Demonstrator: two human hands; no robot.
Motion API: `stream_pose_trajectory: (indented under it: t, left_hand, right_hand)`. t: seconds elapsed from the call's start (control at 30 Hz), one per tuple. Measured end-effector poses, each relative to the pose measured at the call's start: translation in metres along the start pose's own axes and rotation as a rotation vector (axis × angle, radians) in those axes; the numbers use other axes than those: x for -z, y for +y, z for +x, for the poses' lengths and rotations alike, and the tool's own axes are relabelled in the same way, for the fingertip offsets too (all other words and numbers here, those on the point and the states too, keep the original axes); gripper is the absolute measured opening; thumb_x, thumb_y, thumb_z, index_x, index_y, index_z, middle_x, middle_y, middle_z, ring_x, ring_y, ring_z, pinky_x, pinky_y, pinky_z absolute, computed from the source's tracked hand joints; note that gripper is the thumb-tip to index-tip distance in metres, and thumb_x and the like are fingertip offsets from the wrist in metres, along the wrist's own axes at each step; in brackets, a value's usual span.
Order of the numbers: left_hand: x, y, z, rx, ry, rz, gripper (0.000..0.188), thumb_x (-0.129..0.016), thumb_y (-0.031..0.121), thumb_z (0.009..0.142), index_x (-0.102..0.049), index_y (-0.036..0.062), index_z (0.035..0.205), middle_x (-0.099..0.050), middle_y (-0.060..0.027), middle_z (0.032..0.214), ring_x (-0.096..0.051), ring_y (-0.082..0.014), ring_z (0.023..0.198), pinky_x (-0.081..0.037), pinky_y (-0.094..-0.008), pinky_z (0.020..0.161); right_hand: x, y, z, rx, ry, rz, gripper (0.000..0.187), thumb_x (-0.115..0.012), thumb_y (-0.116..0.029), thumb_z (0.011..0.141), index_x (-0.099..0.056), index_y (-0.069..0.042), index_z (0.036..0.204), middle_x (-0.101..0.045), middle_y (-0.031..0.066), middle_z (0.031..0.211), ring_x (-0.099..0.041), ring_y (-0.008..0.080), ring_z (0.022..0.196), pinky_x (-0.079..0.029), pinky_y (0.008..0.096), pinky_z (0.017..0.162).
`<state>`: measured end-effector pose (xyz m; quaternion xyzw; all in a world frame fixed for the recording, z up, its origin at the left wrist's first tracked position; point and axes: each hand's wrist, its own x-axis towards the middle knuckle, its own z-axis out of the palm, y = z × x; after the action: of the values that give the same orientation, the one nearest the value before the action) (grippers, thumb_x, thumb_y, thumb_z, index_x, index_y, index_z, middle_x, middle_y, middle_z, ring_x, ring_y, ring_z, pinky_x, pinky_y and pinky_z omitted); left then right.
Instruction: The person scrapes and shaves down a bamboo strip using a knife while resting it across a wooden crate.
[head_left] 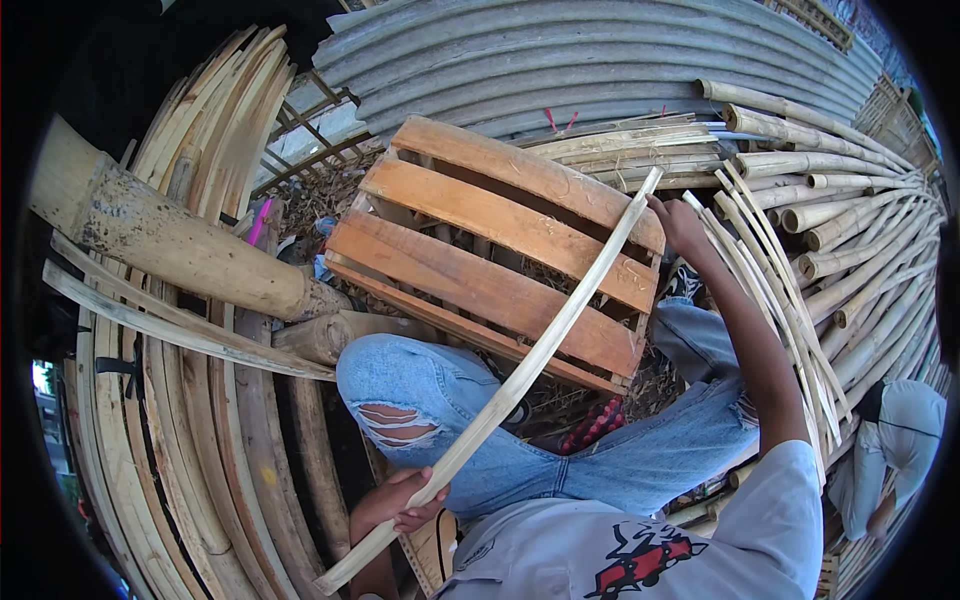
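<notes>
While a grey corrugated sheet [560, 70] spreads behind and many bamboo poles [860, 240] lie in a pile at the right, the seated person has a slatted wooden box [430, 265] in front of the knees. The blue jeans [410, 375] are torn at the left knee. One long pale strip [548, 343] passes in a slant above the box and the left leg, its far end near the box's right corner and its near end low at the left. The left hand [395, 502] holds it close to this near end, with the fingers bent around it and clamped. The right hand [682, 228] meets the edge of the strip near the far end; its fingers are bent, but one cannot tell whether they are closed on it, because the fingertips are mostly hidden. Whether the strip rests on the box or the leg is also not clear. At the right, another person [905, 430] in pale clothes is visible only in part, and the dark round rim cuts off the pile.
</notes>
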<state>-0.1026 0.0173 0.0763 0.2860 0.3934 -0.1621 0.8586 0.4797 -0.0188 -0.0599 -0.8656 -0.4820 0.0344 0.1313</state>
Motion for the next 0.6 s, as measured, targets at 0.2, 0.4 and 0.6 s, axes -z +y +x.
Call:
stream_pose_trajectory:
  t: [0.2, 0.4, 0.6]
  left_hand:
    - [-0.004, 0.049, 0.096, -0.114, -0.190, -0.028, 0.049, -0.036, 0.053, 0.096, -0.045, 0.0050, 0.091, -0.031, 0.0041, 0.053, -0.025, -0.0020, 0.033, -0.025, -0.0175, 0.029]
    - [-0.040, 0.087, 0.164, -0.206, -0.224, -0.033, 0.051, -0.032, 0.054, 0.096, -0.045, 0.0046, 0.093, -0.033, 0.0052, 0.055, -0.025, -0.0001, 0.034, -0.024, -0.0160, 0.029]
    - [-0.061, 0.083, 0.157, -0.307, -0.188, -0.156, 0.059, -0.029, 0.052, 0.097, -0.040, 0.0010, 0.126, -0.049, -0.0063, 0.071, -0.050, -0.0107, 0.048, -0.053, -0.0256, 0.043]
  right_hand:
    - [0.021, -0.075, -0.031, -0.241, -0.213, 0.799, 0.061, -0.044, -0.050, 0.094, -0.054, 0.007, 0.075, -0.050, 0.0139, 0.051, -0.057, 0.0223, 0.053, -0.044, 0.0372, 0.052]
    - [-0.003, -0.151, -0.085, -0.378, -0.457, 1.404, 0.025, -0.064, -0.021, 0.088, -0.048, -0.002, 0.089, -0.061, 0.0103, 0.081, -0.067, 0.0205, 0.066, -0.059, 0.0315, 0.056]
    - [-0.016, -0.151, -0.075, -0.428, -0.265, 1.667, 0.032, -0.060, -0.004, 0.086, -0.032, -0.013, 0.075, -0.062, 0.0114, 0.081, -0.068, 0.0250, 0.069, -0.061, 0.0353, 0.058]
